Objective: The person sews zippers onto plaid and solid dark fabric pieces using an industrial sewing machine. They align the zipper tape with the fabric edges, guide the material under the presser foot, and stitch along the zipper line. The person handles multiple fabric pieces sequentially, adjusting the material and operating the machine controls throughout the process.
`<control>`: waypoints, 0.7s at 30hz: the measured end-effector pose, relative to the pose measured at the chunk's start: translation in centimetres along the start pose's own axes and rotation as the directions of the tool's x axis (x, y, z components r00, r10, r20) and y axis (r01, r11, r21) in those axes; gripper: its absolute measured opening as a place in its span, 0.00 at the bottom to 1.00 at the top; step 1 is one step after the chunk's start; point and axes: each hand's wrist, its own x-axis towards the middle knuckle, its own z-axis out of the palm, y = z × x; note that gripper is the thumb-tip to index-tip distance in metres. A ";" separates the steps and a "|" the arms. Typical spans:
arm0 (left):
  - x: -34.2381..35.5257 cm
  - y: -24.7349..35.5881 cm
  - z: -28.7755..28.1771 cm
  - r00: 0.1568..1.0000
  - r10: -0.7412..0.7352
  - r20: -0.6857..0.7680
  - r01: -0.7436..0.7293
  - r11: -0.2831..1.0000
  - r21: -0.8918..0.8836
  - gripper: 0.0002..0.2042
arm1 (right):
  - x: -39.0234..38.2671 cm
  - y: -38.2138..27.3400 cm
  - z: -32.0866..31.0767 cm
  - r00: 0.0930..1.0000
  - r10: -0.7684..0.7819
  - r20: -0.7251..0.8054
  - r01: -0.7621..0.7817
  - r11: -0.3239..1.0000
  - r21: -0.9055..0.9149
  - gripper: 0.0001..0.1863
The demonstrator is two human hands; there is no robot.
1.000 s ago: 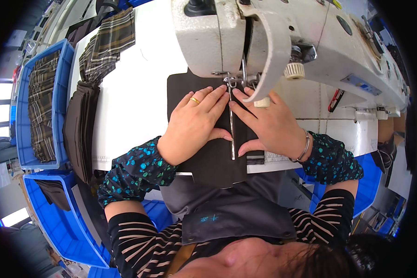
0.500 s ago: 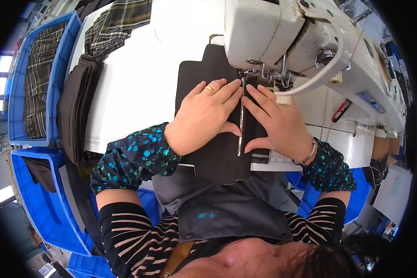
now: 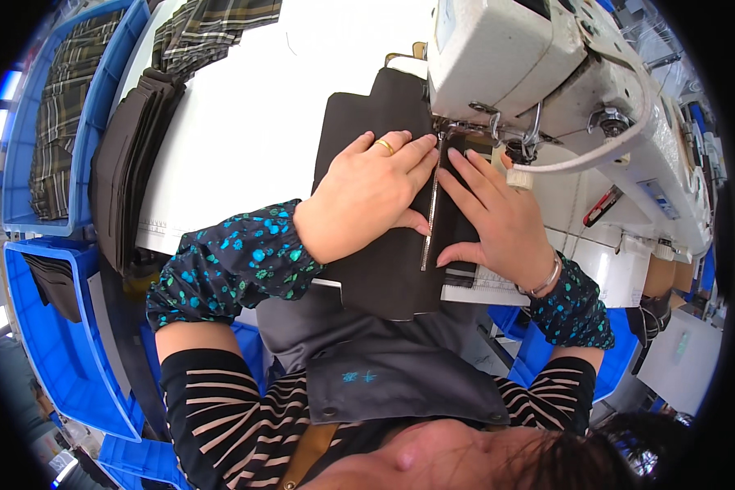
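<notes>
A dark brown fabric piece (image 3: 355,114) lies on the white machine table (image 3: 220,131), with a thin metallic zipper-like strip (image 3: 430,214) running lengthwise on it. My left hand (image 3: 371,192), a gold ring on one finger, lies open left of the strip, fingertips by the presser foot (image 3: 451,126) of the white sewing machine (image 3: 506,53). My right hand (image 3: 492,220) rests open on the fabric right of the strip, fingers spread and thumb near the strip's lower end. The machine's curved arm partly hides what is under the needle area.
Stacked dark pieces (image 3: 126,171) and folded plaid fabric (image 3: 212,28) lie on the table's left side, beside two blue bins (image 3: 16,204) (image 3: 72,384). A red-handled tool (image 3: 600,208) lies right of the machine. More blue bins (image 3: 527,367) stand below.
The view has shifted, so the machine appears farther right and higher, showing more of the fabric's far end. Both hands stay flat on the piece beside the strip.
</notes>
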 end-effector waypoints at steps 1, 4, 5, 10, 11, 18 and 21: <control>0.0 0.0 0.0 1.000 0.003 0.001 -0.003 1.000 0.002 0.42 | -0.3 0.0 -0.4 1.000 -0.003 -0.026 0.003 1.000 -0.014 0.52; -0.8 -0.2 -0.1 0.999 -0.037 -0.002 0.037 0.999 0.029 0.42 | -4.4 1.6 -6.9 0.972 0.026 -0.235 -0.052 0.993 -0.105 0.34; -0.6 -0.3 0.0 1.000 -0.017 -0.016 0.017 1.000 0.019 0.42 | -7.1 3.0 -9.3 0.835 0.167 -0.524 -0.222 0.974 -0.044 0.23; 0.3 0.4 0.1 1.000 0.012 0.002 -0.012 0.999 0.051 0.42 | -28.7 30.4 -23.7 0.088 0.520 -0.850 -0.823 0.519 0.232 0.26; 0.1 -0.1 0.5 0.999 0.024 -0.025 -0.024 0.999 0.021 0.42 | -32.6 34.2 -27.5 0.056 0.695 -0.717 -0.809 0.453 0.375 0.26; -0.1 0.2 0.4 1.000 -0.023 0.003 0.023 0.999 0.034 0.41 | -33.2 34.1 -19.0 -0.042 0.892 -0.449 -0.327 0.413 0.850 0.28; -0.4 0.0 0.4 1.000 -0.014 -0.005 0.014 0.999 0.033 0.41 | -33.3 32.5 -19.2 -0.098 0.896 -0.434 -0.220 0.406 0.887 0.29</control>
